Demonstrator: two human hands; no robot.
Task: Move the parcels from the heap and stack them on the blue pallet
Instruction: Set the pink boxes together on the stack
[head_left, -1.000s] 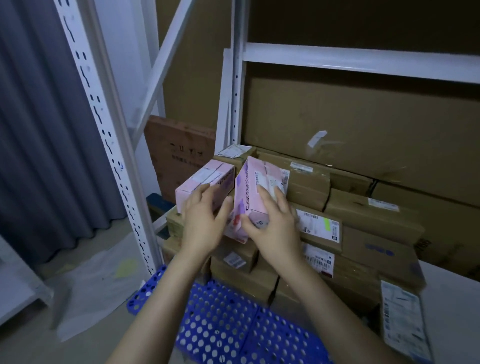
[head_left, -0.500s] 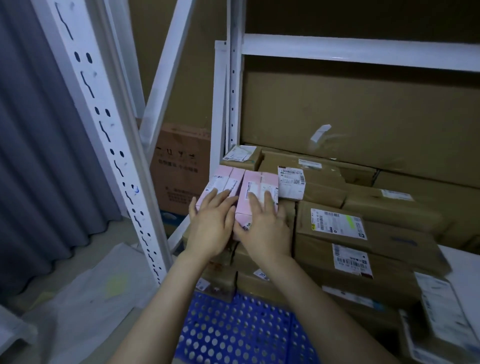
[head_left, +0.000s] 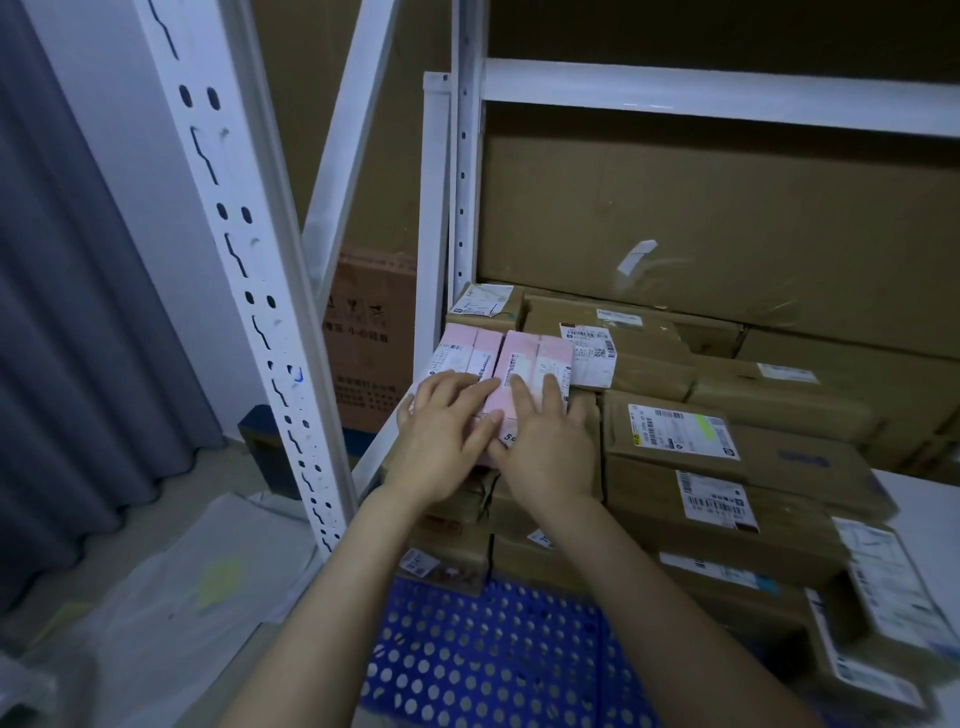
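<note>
Lying mid-frame on brown parcels (head_left: 727, 467), two pink labelled boxes (head_left: 530, 353); left hand (head_left: 447, 441) and right hand (head_left: 550, 447) press them, fingers straight.

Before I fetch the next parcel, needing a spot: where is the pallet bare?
Bare: the blue pallet, its perforated front strip between the brown parcels behind and the white rack post at left. Crowded: the stack's left top, where left hand and right hand press two pink boxes.

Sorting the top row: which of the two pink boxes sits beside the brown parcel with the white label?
The right pink box, under the right hand; the left pink box, under the left hand, lies toward the rack upright.
</note>
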